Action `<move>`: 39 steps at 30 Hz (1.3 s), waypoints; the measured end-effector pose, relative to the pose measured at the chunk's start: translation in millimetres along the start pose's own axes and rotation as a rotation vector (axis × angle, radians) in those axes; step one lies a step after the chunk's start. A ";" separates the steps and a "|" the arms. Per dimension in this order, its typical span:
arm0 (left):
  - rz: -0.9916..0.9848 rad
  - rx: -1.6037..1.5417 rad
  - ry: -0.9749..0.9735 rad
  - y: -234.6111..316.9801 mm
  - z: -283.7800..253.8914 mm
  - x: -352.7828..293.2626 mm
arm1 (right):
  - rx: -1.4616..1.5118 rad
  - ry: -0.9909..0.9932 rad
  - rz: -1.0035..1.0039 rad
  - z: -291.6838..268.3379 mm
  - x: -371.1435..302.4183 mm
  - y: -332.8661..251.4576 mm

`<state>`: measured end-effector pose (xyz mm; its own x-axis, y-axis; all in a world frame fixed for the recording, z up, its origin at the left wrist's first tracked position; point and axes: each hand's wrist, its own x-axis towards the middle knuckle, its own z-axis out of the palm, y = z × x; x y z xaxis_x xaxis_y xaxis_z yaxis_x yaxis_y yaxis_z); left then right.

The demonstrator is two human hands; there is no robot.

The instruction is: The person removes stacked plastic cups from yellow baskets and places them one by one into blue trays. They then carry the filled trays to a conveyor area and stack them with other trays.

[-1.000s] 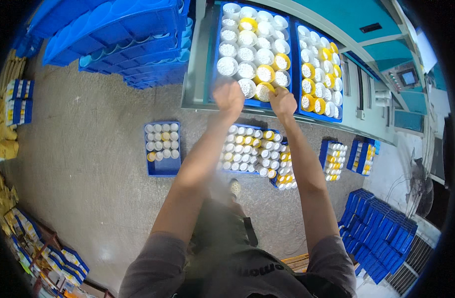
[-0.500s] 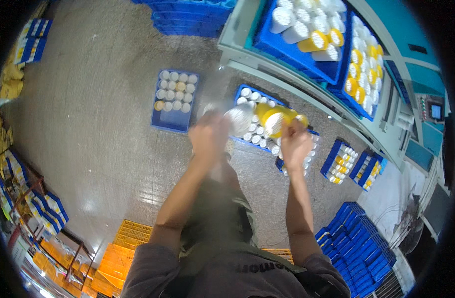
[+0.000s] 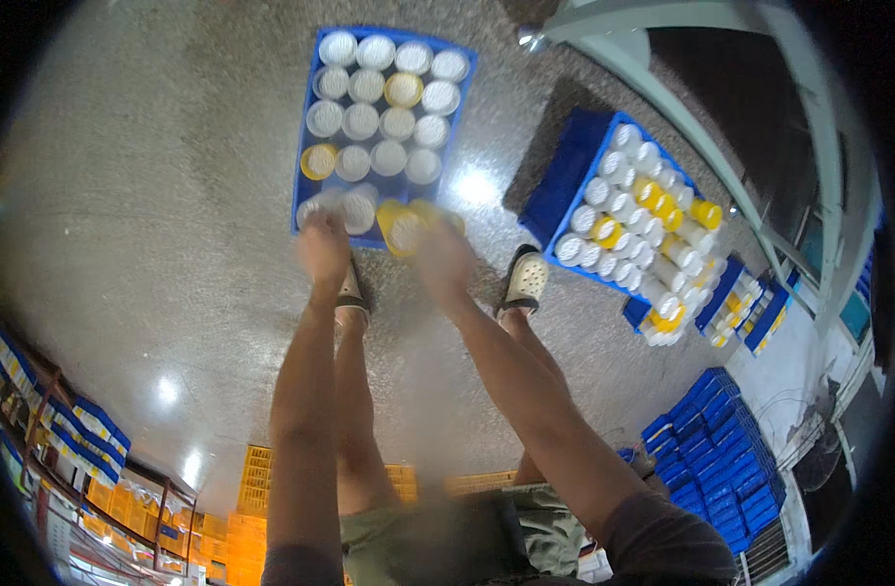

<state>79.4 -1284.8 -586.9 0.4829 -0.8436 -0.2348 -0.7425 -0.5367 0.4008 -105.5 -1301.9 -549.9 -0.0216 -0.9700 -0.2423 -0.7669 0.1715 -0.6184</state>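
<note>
A shallow blue crate [image 3: 299, 186] lies on the floor in front of me, with rows of upright cylindrical containers, mostly white, a few yellow. Over its near end, my left hand [image 3: 325, 254] is closed around white cylindrical containers [image 3: 360, 210]. Beside it my right hand [image 3: 444, 262], smeared by motion, grips yellow cylindrical containers [image 3: 404, 231] at the near right corner. Both hands hold their containers side by side in line with the rows. Whether these containers rest on the crate's bottom is hidden.
Right of my feet, another blue crate [image 3: 557, 186] is heaped with white and yellow containers. A pale shoe [image 3: 528, 278] stands between the crates. Blue crates [image 3: 711, 459] are stacked at lower right, orange crates [image 3: 244, 547] behind me. A curved metal machine frame [image 3: 653, 83] rises at upper right.
I have turned and bent down toward the partly filled crate, which now appears larger. Both hands have carried their containers from beside the heaped crate to this crate's near end.
</note>
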 end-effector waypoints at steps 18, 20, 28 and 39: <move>0.032 -0.039 -0.095 50.1 -34.1 6.0 | 0.071 -0.055 0.246 -67.1 17.8 0.6; 0.089 -0.193 -0.084 133.1 -70.6 -21.3 | 0.081 0.060 0.187 -150.8 9.4 8.9; 0.927 -0.663 0.118 581.7 -165.8 -86.7 | 0.128 0.681 0.199 -570.3 25.5 89.7; 0.922 -0.288 -0.087 891.9 -119.2 -118.7 | -0.413 0.598 0.151 -829.9 204.4 184.3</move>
<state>-584.9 -1661.1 -96.0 -0.2767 -0.9354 0.2202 -0.6644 0.3518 0.6594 -783.5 -1611.6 -92.9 -0.4013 -0.8895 0.2187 -0.9041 0.3463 -0.2505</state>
